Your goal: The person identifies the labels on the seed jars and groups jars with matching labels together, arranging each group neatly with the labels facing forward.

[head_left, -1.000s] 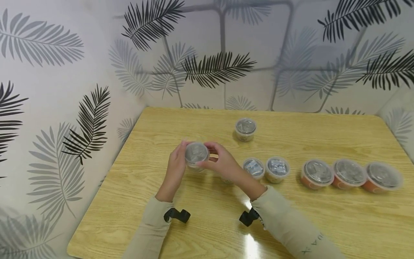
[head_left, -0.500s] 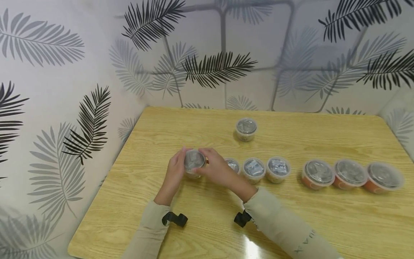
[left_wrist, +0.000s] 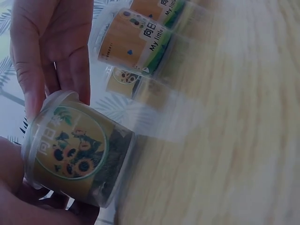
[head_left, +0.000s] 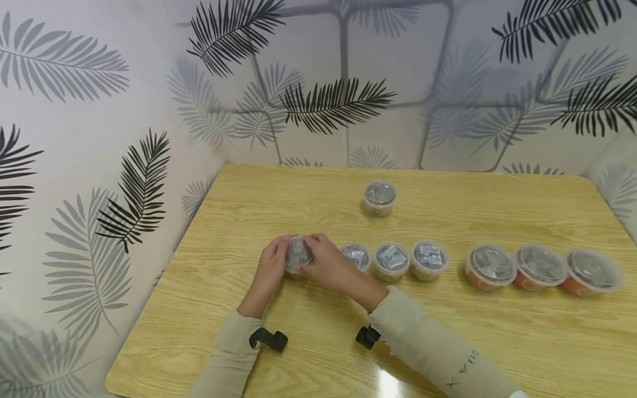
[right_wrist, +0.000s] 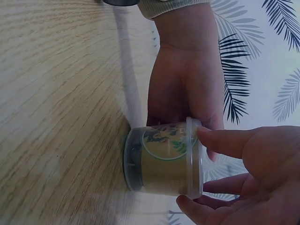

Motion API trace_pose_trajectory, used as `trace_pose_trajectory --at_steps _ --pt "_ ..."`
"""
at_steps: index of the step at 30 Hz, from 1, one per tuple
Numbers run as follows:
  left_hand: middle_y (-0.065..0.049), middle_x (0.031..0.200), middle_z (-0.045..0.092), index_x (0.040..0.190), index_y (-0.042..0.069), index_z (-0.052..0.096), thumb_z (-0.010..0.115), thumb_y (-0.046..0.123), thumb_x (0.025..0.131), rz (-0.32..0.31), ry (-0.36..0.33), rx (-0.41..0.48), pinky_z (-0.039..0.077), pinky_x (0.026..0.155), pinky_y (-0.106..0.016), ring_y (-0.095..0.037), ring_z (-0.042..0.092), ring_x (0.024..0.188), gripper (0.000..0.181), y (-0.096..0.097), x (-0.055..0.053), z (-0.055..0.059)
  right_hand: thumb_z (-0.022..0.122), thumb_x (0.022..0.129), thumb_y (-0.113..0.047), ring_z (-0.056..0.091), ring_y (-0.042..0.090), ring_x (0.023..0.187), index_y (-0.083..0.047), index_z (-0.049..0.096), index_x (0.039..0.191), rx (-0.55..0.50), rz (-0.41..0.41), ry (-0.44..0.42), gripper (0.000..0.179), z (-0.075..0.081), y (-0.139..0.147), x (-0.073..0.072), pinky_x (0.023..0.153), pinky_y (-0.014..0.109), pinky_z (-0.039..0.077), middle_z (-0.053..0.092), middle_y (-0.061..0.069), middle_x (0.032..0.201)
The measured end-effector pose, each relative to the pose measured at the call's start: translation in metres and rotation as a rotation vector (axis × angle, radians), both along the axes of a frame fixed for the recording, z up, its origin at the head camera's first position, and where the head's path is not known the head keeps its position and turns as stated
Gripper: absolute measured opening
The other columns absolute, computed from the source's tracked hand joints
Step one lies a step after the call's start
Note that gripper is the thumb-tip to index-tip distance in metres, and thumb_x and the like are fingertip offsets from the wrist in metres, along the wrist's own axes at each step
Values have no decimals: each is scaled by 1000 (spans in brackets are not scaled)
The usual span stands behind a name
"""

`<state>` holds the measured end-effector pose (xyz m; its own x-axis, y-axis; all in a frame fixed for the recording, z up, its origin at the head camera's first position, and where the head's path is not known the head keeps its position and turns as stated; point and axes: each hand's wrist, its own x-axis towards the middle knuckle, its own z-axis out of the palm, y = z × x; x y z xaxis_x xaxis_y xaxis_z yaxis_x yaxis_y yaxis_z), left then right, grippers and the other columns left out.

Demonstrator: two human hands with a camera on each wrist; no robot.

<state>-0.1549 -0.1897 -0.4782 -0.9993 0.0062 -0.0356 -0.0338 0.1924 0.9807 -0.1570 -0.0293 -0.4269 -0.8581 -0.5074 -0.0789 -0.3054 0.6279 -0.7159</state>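
Both hands hold one small clear plastic tub [head_left: 298, 253] with a lid, at the left of the wooden table. Its yellowish label with sunflowers faces the camera in the left wrist view, and dark stuff fills the bottom of the tub [left_wrist: 75, 150]. My left hand [head_left: 271, 262] grips its left side. On the other side, my right hand [head_left: 328, 268] has its thumb and fingers around the lid rim. In the right wrist view the tub [right_wrist: 164, 159] stands upright, its base at the table surface.
Just right of my right hand, three small lidded tubs [head_left: 391, 260] stand in a row. Farther right are three larger orange tubs [head_left: 490, 266]. Another small tub [head_left: 380, 198] stands alone toward the back. A leaf-patterned wall [head_left: 318, 66] borders the table [head_left: 239, 204].
Both hands have brought the tub down and slightly toward me, to the table. The leftmost small tub of the row, largely hidden behind my right hand before, now shows.
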Motion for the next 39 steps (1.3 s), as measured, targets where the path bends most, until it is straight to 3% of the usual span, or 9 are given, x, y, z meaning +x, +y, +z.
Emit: trace_pose_trajectory --at_steps 6,13,20,25,27,32,34,39 --pt "-10 121 56 120 4 57 38 39 100 6 -7 -27 40 96 -40 -22 51 113 44 0 0 -3 68 87 -24 41 31 123 3 33 141 30 30 26 70 1 -1 2 97 39 40 34 22 140" --pt "-14 124 53 125 2 52 40 39 99 -5 26 -80 41 95 -43 -26 50 114 47 0 -2 4 65 88 -27 34 31 130 2 33 141 56 43 33 68 6 3 0 101 41 36 29 20 145" --pt "-12 126 50 128 9 51 41 37 99 -37 147 -221 41 94 -43 -24 50 111 41 8 -13 25 60 92 -28 32 30 131 -3 35 142 29 -42 78 61 25 31 -16 103 44 33 31 16 145" --pt "-10 125 51 128 8 51 43 31 100 -75 198 -229 40 96 -40 -22 49 111 37 22 -23 43 55 94 -31 30 32 132 -4 31 143 25 -99 80 61 40 59 -31 103 47 32 28 16 146" --pt "-13 126 50 129 4 50 43 25 100 -111 199 -212 40 97 -41 -25 49 113 36 32 -22 61 54 95 -32 25 33 134 -3 29 144 31 -128 73 62 44 71 -38 104 49 28 27 17 147" --pt "-10 133 45 134 5 44 43 25 100 -192 174 -235 40 97 -39 -22 47 115 39 56 -35 82 53 95 -32 25 36 134 1 25 145 -2 -195 22 66 53 100 -55 104 50 29 26 20 147" --pt "-7 135 43 136 8 42 43 29 100 -224 161 -252 40 96 -37 -19 47 115 42 63 -47 78 52 95 -33 28 35 132 1 22 145 -40 -225 -35 67 56 111 -61 101 50 33 25 19 148" --pt "-10 141 37 140 9 35 43 32 99 -301 78 -306 42 94 -38 -23 43 120 48 85 -63 90 49 96 -35 22 37 135 -3 14 148 -83 -283 -167 71 58 133 -74 102 52 31 18 18 151"
